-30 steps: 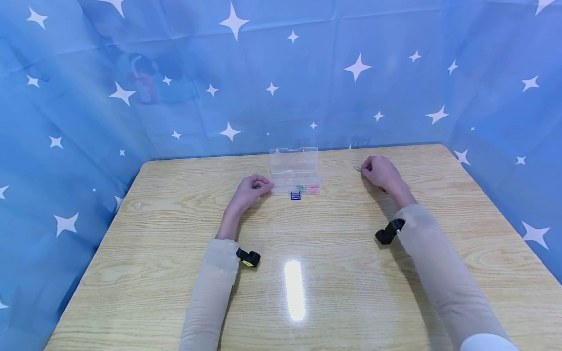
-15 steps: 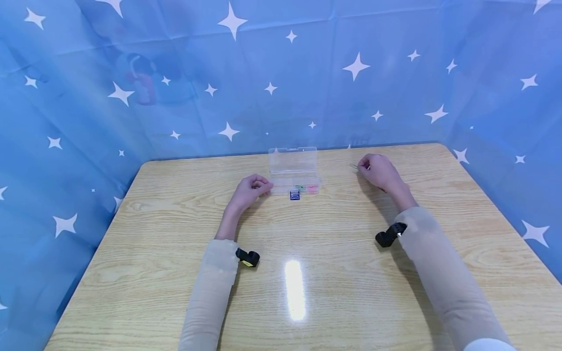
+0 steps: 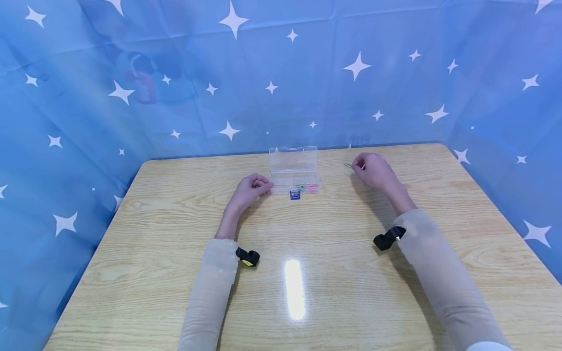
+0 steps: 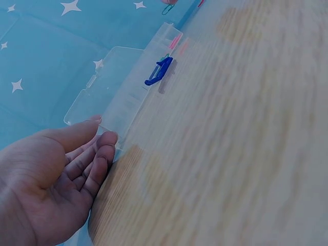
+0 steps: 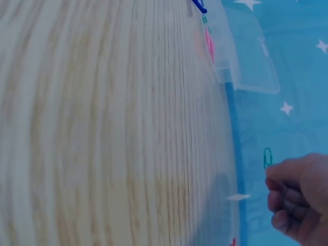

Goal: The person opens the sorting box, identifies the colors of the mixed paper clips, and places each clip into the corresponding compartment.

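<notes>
A clear plastic box (image 3: pixel 281 187) with compartments lies at the back of the table, its clear lid (image 3: pixel 293 160) raised. My left hand (image 3: pixel 249 191) grips the box's left end between thumb and curled fingers, close-up in the left wrist view. Between thumb and fingertips my right hand (image 3: pixel 374 169) pinches a green paper clip (image 5: pixel 267 156), held above the table to the right of the box. Pink clips (image 3: pixel 312 188) and green clips (image 3: pixel 301 187) lie in the box's right compartments. A blue frame-like piece (image 4: pixel 159 71) is at the box's front edge.
The wooden table (image 3: pixel 281 234) meets a blue star-patterned curtain (image 3: pixel 184 63) behind the box. A small red thing (image 5: pixel 233 242), only partly visible, shows at the bottom of the right wrist view. A bright light reflection (image 3: pixel 294 290) lies on the near tabletop.
My right hand has moved left with the paper clip, nearer the box, and slightly up. A red thing beside it earlier is now hidden in the head view. My left hand stays at the box.
</notes>
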Demonstrator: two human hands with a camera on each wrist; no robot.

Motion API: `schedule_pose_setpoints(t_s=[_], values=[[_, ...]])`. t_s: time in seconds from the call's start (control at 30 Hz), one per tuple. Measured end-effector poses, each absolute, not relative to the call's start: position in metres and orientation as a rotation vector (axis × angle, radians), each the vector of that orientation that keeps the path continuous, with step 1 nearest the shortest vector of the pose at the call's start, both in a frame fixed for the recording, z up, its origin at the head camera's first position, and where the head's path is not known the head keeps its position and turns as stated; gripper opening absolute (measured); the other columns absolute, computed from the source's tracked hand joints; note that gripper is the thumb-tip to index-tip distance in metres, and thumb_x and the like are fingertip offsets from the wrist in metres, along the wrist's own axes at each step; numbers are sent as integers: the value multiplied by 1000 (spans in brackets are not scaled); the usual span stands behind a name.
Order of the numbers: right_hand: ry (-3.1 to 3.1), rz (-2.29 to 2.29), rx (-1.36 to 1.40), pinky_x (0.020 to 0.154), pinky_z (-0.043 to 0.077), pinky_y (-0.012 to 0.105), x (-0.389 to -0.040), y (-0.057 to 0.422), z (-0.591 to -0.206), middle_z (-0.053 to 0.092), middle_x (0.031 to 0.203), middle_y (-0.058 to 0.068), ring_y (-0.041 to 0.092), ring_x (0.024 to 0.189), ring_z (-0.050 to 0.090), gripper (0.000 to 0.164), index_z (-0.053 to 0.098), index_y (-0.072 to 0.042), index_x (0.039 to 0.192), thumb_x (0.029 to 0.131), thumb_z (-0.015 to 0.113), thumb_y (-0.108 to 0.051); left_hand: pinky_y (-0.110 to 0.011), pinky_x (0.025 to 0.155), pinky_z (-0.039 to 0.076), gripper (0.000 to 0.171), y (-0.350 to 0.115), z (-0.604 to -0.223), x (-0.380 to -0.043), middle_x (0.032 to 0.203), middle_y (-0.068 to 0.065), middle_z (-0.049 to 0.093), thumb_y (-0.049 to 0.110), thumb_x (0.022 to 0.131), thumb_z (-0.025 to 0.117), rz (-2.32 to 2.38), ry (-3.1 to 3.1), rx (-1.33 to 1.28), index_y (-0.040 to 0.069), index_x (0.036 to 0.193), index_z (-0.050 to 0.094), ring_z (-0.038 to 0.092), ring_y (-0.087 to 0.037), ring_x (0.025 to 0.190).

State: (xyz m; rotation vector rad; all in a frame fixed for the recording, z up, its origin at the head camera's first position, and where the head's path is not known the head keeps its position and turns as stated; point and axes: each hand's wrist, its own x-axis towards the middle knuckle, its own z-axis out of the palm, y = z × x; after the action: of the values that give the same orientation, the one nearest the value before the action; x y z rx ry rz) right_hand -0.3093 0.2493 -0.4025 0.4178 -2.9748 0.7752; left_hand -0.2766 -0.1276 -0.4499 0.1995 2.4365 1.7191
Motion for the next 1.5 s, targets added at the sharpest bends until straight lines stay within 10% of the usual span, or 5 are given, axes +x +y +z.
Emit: schedule_pose_setpoints(t_s=[1.5], values=[[-2922, 826, 795, 78, 54, 38, -292, 152, -394, 69, 95, 15, 26, 85, 65, 11, 69, 3, 99, 96, 60, -2, -29, 69, 44, 26, -128, -449, -276, 92, -9, 67, 28, 100, 67, 1688, 2461, 186, 5, 111, 65, 62, -22, 85]])
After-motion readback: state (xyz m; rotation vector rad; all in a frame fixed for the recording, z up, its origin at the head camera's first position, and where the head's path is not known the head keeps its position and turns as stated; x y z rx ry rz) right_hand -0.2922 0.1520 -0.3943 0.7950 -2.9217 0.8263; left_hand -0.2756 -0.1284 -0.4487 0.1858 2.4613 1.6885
